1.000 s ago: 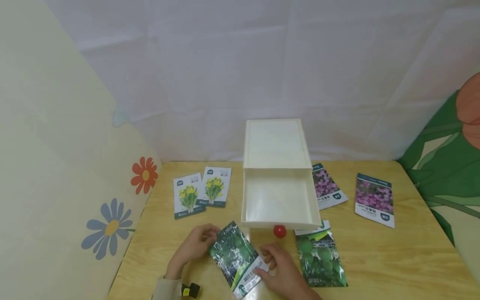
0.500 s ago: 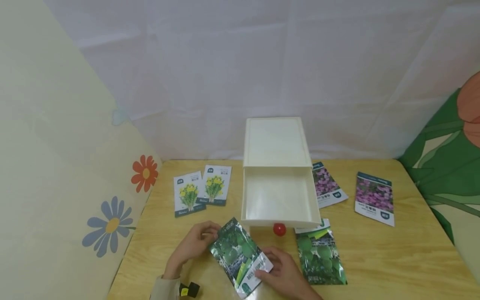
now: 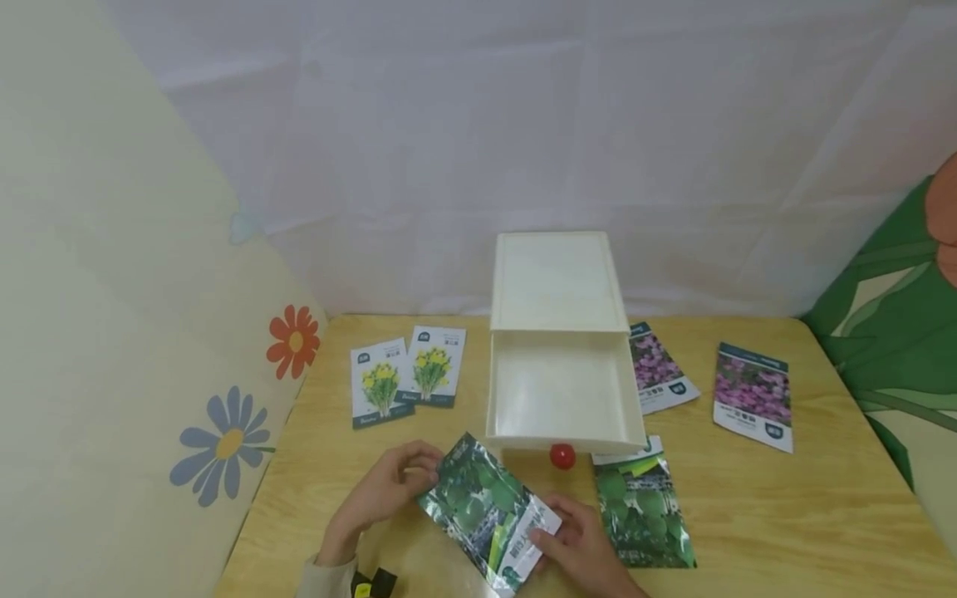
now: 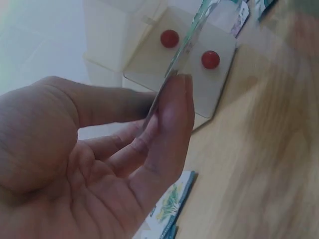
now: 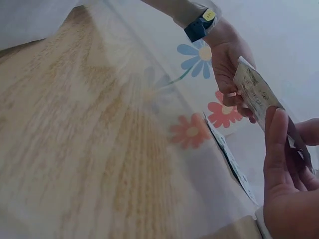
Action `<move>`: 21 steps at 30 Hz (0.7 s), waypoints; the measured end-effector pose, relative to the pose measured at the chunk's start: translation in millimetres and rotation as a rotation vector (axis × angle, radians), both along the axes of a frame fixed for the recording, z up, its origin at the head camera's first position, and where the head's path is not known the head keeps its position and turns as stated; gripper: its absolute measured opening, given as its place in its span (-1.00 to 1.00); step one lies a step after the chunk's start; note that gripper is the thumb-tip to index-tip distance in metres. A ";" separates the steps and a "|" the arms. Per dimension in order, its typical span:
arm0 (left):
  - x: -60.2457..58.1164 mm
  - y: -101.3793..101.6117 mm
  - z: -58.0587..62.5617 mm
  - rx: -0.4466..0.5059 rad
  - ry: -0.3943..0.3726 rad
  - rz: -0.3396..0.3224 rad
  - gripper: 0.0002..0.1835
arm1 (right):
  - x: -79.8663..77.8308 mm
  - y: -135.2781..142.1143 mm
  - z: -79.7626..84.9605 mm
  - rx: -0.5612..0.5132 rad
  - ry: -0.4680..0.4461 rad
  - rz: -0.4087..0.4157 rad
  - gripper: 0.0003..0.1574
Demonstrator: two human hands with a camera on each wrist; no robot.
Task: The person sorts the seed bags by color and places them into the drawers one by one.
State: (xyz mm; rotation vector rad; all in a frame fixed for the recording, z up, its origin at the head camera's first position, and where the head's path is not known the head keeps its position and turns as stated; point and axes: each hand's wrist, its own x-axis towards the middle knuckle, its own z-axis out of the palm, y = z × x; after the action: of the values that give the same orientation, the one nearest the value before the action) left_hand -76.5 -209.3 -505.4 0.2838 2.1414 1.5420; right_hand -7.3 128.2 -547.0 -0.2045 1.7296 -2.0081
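Note:
A green, leaf-printed seed packet (image 3: 478, 502) is held between both hands above the front of the table, tilted. My left hand (image 3: 385, 488) pinches its far left corner between thumb and fingers; the left wrist view shows the packet edge-on (image 4: 185, 47). My right hand (image 3: 581, 540) grips the white-banded end, thumb on the printed side. Behind the packet stands a white drawer box (image 3: 557, 278) with its drawer (image 3: 564, 399) pulled out. One red knob (image 3: 562, 456) shows on the drawer front from the head, two from the left wrist.
A second green packet (image 3: 645, 515) lies right of the knob, its top partly under the drawer. Two yellow-flower packets (image 3: 381, 386) overlap at the left. Purple-flower packets lie right of the box (image 3: 661, 374) and farther right (image 3: 752, 394). A white cloth hangs behind.
The held packet has turned slightly, its white-banded end moving right and up with my right hand. My left hand keeps its corner. The camera view has shifted a little.

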 end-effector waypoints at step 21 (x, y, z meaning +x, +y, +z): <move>6.7 7.9 16.7 0.100 -0.057 -0.134 -0.70 | -3.4 25.2 26.4 -0.183 0.031 0.104 -0.59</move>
State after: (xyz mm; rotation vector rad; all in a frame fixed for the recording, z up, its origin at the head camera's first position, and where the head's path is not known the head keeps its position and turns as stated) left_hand -69.9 -201.4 -488.7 0.4039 1.9637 1.5636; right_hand -10.6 153.4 -520.7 -0.3801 1.5201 -2.0951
